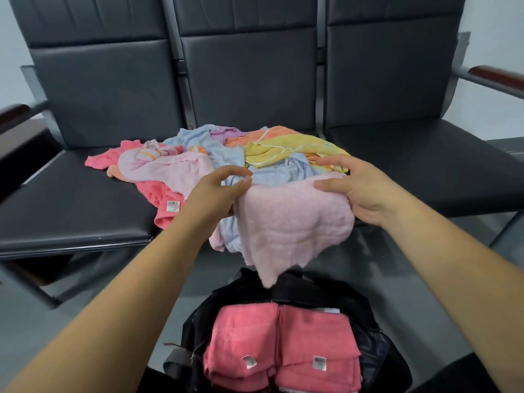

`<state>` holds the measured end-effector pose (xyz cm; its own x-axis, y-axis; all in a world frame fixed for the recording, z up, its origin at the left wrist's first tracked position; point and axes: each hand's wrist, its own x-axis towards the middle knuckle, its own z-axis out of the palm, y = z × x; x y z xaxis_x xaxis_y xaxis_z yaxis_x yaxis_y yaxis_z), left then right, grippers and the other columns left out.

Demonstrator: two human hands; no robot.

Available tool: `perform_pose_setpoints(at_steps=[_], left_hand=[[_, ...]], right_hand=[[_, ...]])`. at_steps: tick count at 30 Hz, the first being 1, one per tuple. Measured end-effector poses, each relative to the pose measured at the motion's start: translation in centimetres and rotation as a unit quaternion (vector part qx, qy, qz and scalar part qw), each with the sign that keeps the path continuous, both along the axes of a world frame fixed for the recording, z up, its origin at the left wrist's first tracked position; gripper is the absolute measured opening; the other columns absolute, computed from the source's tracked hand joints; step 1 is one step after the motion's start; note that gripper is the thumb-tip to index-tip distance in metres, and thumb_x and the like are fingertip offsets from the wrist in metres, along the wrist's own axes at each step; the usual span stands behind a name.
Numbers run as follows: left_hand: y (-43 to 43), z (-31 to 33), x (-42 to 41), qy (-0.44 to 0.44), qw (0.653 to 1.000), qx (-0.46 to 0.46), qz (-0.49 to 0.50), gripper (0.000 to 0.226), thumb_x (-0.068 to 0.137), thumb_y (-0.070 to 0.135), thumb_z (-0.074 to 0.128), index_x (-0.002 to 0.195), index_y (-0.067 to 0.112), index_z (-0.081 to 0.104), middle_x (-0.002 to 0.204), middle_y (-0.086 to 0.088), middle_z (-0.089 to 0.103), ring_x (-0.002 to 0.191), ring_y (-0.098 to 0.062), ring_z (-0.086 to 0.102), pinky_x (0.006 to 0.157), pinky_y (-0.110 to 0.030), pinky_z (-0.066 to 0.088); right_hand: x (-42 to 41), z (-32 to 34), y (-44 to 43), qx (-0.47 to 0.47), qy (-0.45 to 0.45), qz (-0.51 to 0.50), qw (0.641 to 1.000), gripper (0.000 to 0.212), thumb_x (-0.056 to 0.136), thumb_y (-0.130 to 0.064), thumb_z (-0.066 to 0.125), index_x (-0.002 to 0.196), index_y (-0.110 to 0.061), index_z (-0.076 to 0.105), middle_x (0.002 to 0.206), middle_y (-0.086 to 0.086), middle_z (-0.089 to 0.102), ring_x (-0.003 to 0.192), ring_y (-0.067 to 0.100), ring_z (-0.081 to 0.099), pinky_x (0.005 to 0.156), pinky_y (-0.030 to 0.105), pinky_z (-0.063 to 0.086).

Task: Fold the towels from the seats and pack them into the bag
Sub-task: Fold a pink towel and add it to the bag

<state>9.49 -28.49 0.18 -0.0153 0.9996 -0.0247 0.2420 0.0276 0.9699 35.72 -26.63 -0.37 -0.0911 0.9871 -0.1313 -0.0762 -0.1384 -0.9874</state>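
**Desk:** What is in front of you?

**Me:** I see a row of black padded seats (85,194). A loose heap of crumpled towels (226,148) lies across the left and middle ones. I make out coral, pale pink, light blue, yellow, orange and lilac, and none of them is folded.

**Desk:** And the bag?

**Me:** The black fabric bag (297,290) stands open on the floor below my arms, just in front of the seats.

**Desk:** What are you holding?

**Me:** A pale pink terry towel (292,222). It hangs unfolded between the heap and the bag's mouth, with its lower corner dangling just above the opening.

**Desk:** Anything packed?

**Me:** Two folded coral-pink towels (243,336) lie side by side inside the bag, labels up. I judge we are early in the task, since most of the heap is left to fold.

**Desk:** Your hands?

**Me:** My left hand (215,194) pinches the towel's upper left corner between thumb and fingers. My right hand (357,188) grips the upper right edge, with the thumb on top and the fingers behind.
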Motion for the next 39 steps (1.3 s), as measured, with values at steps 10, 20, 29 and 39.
perform_pose_setpoints(at_steps=[10, 20, 29, 39], left_hand=[[0.4, -0.6, 0.2, 0.301, 0.947, 0.108, -0.042, 0.043, 0.085, 0.024, 0.080, 0.126, 0.026, 0.067, 0.111, 0.009, 0.066, 0.088, -0.011, 0.057, 0.071, -0.017, 0.043], [1.0, -3.1, 0.5, 0.302, 0.944, 0.128, -0.035, 0.018, 0.095, 0.027, 0.069, 0.108, 0.014, 0.071, 0.106, -0.006, 0.049, 0.094, -0.016, 0.047, 0.070, -0.020, 0.032], [0.0, -9.4, 1.5, 0.246, 0.964, 0.057, -0.081, 0.019, 0.103, 0.035, 0.054, 0.085, 0.029, 0.053, 0.074, 0.007, 0.053, 0.068, -0.006, 0.049, 0.059, -0.019, 0.037], [-3.6, -19.5, 2.6, 0.224, 0.948, -0.142, -0.176, 0.031, 0.104, 0.038, 0.053, 0.102, 0.008, 0.058, 0.084, -0.006, 0.060, 0.073, -0.020, 0.059, 0.057, -0.030, 0.054]], right_hand=[[0.2, 1.3, -1.5, 0.035, -0.236, 0.119, 0.964, 0.048, 0.077, 0.001, 0.083, 0.118, -0.020, 0.073, 0.134, -0.002, 0.063, 0.123, 0.016, 0.062, 0.093, 0.027, 0.054], [0.7, -1.8, -1.7, 0.135, -0.354, -0.008, 0.926, 0.017, 0.078, -0.025, 0.084, 0.089, -0.015, 0.075, 0.101, 0.008, 0.070, 0.095, 0.026, 0.065, 0.081, 0.039, 0.055], [1.2, -8.8, -2.4, -0.042, -0.071, -0.030, 0.996, 0.031, 0.083, -0.011, 0.079, 0.113, -0.006, 0.071, 0.111, 0.013, 0.075, 0.106, 0.030, 0.072, 0.100, 0.050, 0.055], [2.0, -19.7, -6.4, -0.316, -0.161, 0.009, 0.935, 0.028, 0.085, 0.000, 0.073, 0.112, 0.003, 0.066, 0.115, 0.025, 0.072, 0.105, 0.038, 0.072, 0.093, 0.055, 0.054]])
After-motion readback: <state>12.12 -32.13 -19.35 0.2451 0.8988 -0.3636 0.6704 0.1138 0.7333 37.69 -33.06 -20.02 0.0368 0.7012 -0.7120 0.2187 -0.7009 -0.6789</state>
